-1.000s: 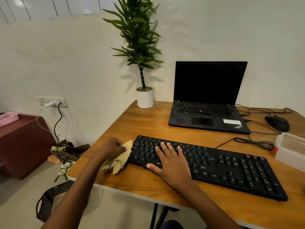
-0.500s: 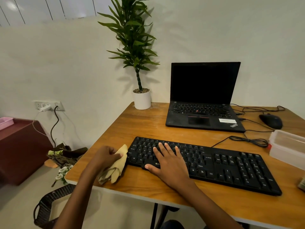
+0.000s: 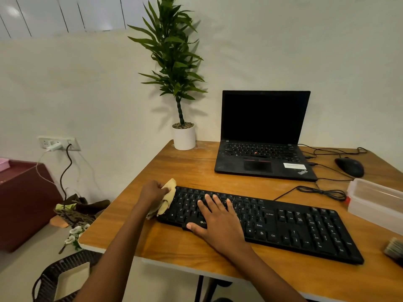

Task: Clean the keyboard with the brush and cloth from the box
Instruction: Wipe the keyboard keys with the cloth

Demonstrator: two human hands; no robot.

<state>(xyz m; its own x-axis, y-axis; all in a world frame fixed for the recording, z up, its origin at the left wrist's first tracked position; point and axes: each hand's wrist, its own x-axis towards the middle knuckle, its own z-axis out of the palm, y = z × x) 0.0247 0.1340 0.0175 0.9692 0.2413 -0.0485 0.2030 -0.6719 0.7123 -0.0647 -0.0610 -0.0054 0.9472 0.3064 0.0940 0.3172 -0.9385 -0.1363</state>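
Resting the flat right hand (image 3: 218, 224) on the keyboard (image 3: 305, 227), gripping the cloth (image 3: 168, 197) in the left hand (image 3: 152, 191) (at its left edge).

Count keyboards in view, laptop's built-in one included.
2. A black external keyboard lies near the desk's front edge, right hand flat on it, left hand holding a cloth at its end. The other is built into the open laptop behind. None seems hidden.

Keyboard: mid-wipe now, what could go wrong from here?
The right hand lies flat on the keyboard, so keys may get pressed; its cable runs toward the laptop. The left hand grips the cloth bunched, so it may skip gaps between keys.
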